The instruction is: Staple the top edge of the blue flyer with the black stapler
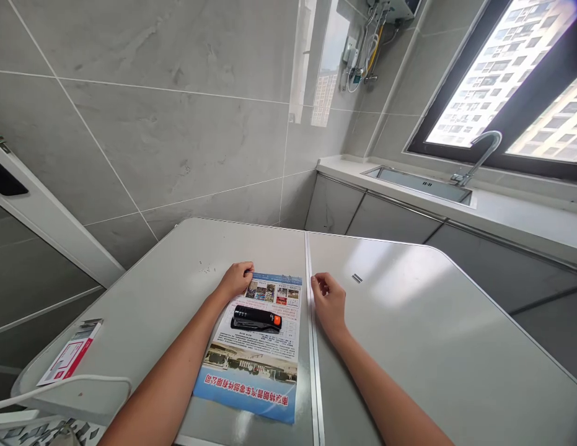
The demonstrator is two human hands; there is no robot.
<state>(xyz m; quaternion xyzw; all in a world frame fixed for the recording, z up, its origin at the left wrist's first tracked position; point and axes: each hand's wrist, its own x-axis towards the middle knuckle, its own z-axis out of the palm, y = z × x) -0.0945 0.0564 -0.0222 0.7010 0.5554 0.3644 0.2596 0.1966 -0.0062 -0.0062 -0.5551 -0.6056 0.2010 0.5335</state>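
Curling at the upper left corner of a flat printed paper leaflet with blue bands (245, 402), the left hand (235, 280) had its fingers bent inward; whether they pinched the paper or only rested on it could not be told. The right hand (329, 303) stood just beyond the leaflet's right edge, by the pale metal seam strip (315, 384) of the table, its fingers bent and its thumb near the forefinger; whether the tips met or held anything small could not be made out.

Between the forearms, a black stapler with an orange end (256, 318) lay on its side across the middle of the leaflet, apart from both hands. To the right of the right hand, a short grey metallic strip (357, 279) lay on the glossy off-white tabletop (409, 347). Left of the left hand, tiny dark bits (207, 267) were scattered. Farther off, near the table's left edge, lay a flat red-and-white packet (70, 356).

Beyond the table, a pale counter held a steel-rimmed sink (418, 184) with a curved chrome tap (478, 160), beneath a dark-framed window (502, 93); grey tiles (176, 142) covered the wall.
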